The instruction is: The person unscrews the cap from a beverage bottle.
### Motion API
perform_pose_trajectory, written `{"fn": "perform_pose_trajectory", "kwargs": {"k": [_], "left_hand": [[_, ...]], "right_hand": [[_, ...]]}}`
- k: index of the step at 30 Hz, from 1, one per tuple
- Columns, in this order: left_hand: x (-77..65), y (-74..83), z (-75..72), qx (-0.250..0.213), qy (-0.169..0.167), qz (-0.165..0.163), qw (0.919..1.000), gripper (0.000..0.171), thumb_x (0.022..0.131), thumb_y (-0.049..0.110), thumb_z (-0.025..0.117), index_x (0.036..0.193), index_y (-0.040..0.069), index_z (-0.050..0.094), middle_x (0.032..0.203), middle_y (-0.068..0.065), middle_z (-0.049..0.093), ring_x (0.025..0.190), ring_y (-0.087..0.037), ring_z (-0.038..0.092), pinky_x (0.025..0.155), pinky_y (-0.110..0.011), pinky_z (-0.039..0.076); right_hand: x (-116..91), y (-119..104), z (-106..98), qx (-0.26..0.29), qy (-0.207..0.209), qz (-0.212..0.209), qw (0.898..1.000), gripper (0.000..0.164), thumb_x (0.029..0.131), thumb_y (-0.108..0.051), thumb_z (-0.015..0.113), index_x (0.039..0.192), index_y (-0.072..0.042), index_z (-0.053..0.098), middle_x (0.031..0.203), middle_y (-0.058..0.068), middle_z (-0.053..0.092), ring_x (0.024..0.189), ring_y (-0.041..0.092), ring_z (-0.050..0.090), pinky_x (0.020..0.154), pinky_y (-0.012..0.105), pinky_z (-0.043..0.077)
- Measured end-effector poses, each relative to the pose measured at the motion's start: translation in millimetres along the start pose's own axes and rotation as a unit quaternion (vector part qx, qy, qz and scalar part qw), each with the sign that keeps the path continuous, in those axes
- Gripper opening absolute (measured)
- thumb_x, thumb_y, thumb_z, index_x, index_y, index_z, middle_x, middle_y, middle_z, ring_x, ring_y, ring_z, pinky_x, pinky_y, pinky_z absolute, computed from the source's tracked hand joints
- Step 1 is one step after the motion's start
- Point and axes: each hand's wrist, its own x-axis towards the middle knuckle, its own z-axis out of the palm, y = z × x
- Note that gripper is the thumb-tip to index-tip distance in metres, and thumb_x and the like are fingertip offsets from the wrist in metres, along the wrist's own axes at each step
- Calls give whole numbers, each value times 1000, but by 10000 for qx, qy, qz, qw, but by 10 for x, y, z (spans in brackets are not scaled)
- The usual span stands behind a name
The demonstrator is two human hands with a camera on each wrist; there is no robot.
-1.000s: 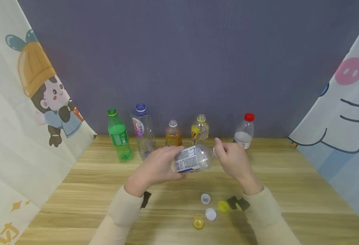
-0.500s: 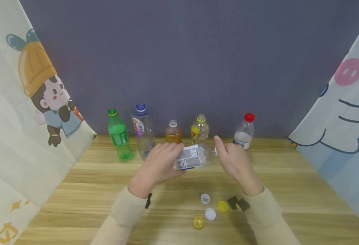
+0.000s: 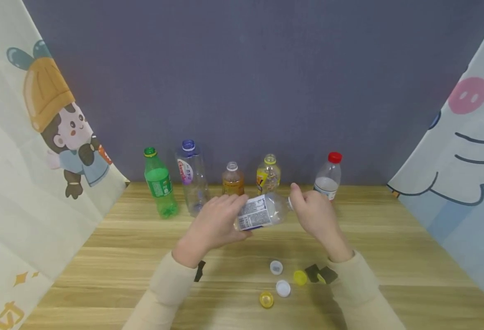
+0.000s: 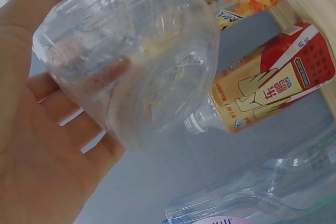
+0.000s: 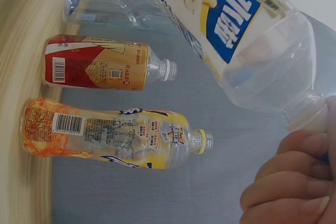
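Note:
A clear plastic bottle [image 3: 256, 213] with a white, blue-lettered label is held on its side above the table, neck to the right. My left hand [image 3: 214, 224] grips it round the base end; its flat bottom faces the left wrist view. At the neck, my right hand [image 3: 317, 217] pinches the white cap [image 5: 314, 120] between thumb and curled fingers. Whether the cap is loose cannot be seen. Below the hands lie two white caps [image 3: 283, 288] and several yellow ones, among them a yellow cap [image 3: 266, 299] nearest me.
Along the back stand a green bottle [image 3: 159, 185], a tall clear bottle [image 3: 194, 183], a small red-and-gold labelled bottle [image 5: 97, 62], a yellow-ringed bottle [image 5: 110, 134] and a red-capped bottle [image 3: 328, 178]. Dark patches [image 3: 328, 275] lie beside the right sleeve. A grey backdrop [image 3: 242, 91] rises behind.
Over the last second my left hand has shifted slightly up and the bottle has rolled a little, turning its label. The right hand stays at the neck. The standing bottles have not moved.

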Motion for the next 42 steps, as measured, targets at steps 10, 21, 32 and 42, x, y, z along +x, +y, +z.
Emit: {"fn": "perform_pose_trajectory", "kwargs": {"k": [10,21,32,42], "left_hand": [[-2,-26,-20,-849,-229,-84,9961,77,65,34,95,129,8,61,106,0,69,90,-17,65,81,-35,56],[-18,-39,-67,-1285,-538,-209,9900,73,65,30,95,128,13,63,105,4,68,92,-12,64,83,-33,55],[-7,-43,-19,485,181,239,9984,80,70,41,92,132,6,58,117,-9,69,105,-27,66,95,-46,53],[5,13,27,528,193,277,9980,80,68,44,93,129,5,58,110,-7,70,97,-23,66,89,-41,55]], "right_hand": [[-25,19,19,152,352,-1080,9934,57,103,-28,45,49,-16,33,44,-9,27,44,8,25,43,28,24],[-18,82,69,496,708,-2280,9698,51,97,-16,51,49,-20,32,46,-18,24,43,-2,20,39,22,19],[-2,5,12,-149,-291,197,9993,65,107,-50,28,59,-11,46,61,8,53,62,28,55,62,43,45],[19,-10,-27,-62,-386,363,9986,55,104,-36,32,53,-15,37,49,1,38,48,20,37,50,37,34]]}}
